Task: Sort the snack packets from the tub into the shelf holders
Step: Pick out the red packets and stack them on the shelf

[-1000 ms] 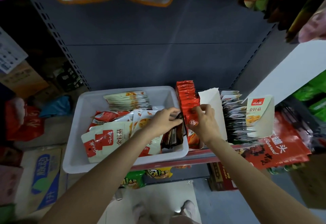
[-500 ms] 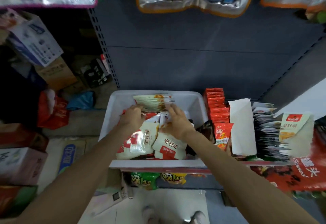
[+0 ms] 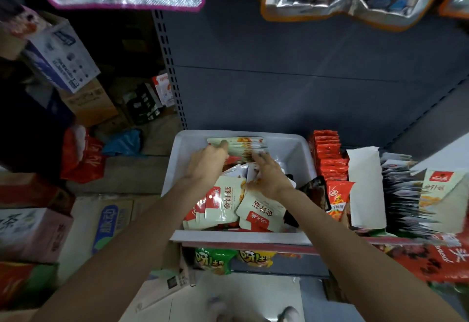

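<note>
Snack packets [image 3: 229, 201] sit loose in the white tub [image 3: 299, 151] at centre frame, on the shelf edge; mostly cream-and-red pouches, piled flat and overlapping toward the tub's near wall. We see a neat bundle of cream packets [image 3: 245, 148] standing on edge against the tub's far wall.

Left hand [image 3: 208, 163] is at the left end of that bundle, thumb on top of it, fingers curled down behind; grip looks closed round the bundle's end. Right hand [image 3: 270, 177] is just right of it and lower, fingers spread and reaching into the loose packets below the bundle; we cannot tell whether that grip holds anything.

Right of the tub, touching its side: a row of red packets [image 3: 327, 155] standing on edge, an orange-red pouch [image 3: 338, 200] at the front of the row, and a dark pouch [image 3: 316, 192] leaning at the tub's right rim. Further right a white divider card [image 3: 365, 187], then a dense row of silver-edged packets [image 3: 403, 192] with a cream pouch [image 3: 442, 192] facing out at the right edge.

Lower centre: green and yellow snack bags [image 3: 215, 259] under the shelf. Left of frame: stacked cartons [image 3: 33, 230] on the floor.
</note>
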`<state>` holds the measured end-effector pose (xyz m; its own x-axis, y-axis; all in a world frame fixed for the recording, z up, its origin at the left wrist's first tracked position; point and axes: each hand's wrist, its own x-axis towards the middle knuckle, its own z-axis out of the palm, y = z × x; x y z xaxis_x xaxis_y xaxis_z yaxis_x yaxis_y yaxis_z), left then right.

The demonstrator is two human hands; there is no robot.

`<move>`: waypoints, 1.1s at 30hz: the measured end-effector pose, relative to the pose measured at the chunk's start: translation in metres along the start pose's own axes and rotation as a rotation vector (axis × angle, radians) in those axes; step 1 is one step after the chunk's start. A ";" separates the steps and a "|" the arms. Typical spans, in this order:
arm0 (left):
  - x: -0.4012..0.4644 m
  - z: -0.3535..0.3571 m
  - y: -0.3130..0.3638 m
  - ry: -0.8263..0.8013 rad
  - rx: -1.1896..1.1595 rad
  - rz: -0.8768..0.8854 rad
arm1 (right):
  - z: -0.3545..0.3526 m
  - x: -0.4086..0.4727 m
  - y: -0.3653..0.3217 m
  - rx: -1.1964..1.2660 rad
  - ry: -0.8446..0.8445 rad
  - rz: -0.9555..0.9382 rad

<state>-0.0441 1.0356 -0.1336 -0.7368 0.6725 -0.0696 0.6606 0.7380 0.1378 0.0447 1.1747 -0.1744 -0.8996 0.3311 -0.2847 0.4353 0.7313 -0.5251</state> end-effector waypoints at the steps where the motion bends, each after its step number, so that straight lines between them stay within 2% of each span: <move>1: -0.003 -0.006 0.000 0.060 -0.025 0.052 | -0.004 -0.001 -0.003 0.110 0.049 -0.038; 4: -0.009 -0.022 0.002 0.231 -0.217 0.180 | -0.021 -0.014 -0.015 0.370 0.129 -0.158; 8: -0.009 -0.033 0.021 0.339 -0.619 0.227 | -0.048 -0.030 -0.013 0.749 0.198 -0.193; 12: -0.003 -0.038 0.055 0.332 -0.901 0.216 | -0.075 -0.046 0.012 0.797 0.262 -0.220; 15: 0.009 -0.033 0.087 0.276 -0.989 0.178 | -0.098 -0.059 0.044 0.813 0.396 -0.172; 18: 0.026 -0.021 0.117 0.176 -0.920 0.135 | -0.128 -0.073 0.072 0.850 0.549 -0.119; 20: 0.035 -0.009 0.136 0.079 -0.824 0.140 | -0.144 -0.082 0.089 0.903 0.579 -0.091; 26: 0.035 0.024 0.180 -0.179 -0.611 0.205 | -0.156 -0.101 0.134 0.826 0.406 0.033; 31: 0.029 0.039 0.186 -0.199 -0.647 0.191 | -0.127 -0.104 0.152 0.683 0.282 0.059; 33: 0.029 0.041 0.186 -0.204 -0.669 0.183 | -0.117 -0.103 0.155 0.543 0.249 0.048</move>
<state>0.0637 1.1948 -0.1504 -0.5383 0.8271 -0.1616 0.4929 0.4646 0.7357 0.2006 1.3237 -0.1327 -0.8309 0.5341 -0.1564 0.3724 0.3246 -0.8695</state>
